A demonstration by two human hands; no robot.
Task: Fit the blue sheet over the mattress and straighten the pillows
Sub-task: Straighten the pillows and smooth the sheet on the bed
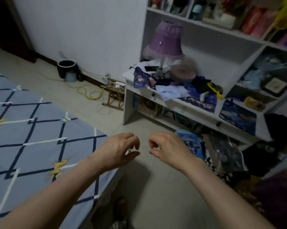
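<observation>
At lower centre of the frame, the left hand [118,151] and right hand [169,149] are being held apart over the floor [149,187], fingers loosely curled, gripping nothing. The blue sheet [32,138], filling the left of the frame, is being shown flat, with a navy-and-white lattice print. Its near corner is best gripped and pulled under the mattress edge. No pillows are being shown.

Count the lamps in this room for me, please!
1. A purple frilly fabric-shaded lamp stands on the cluttered white desk, right of the blue sheet. Others may be out of view.
</observation>
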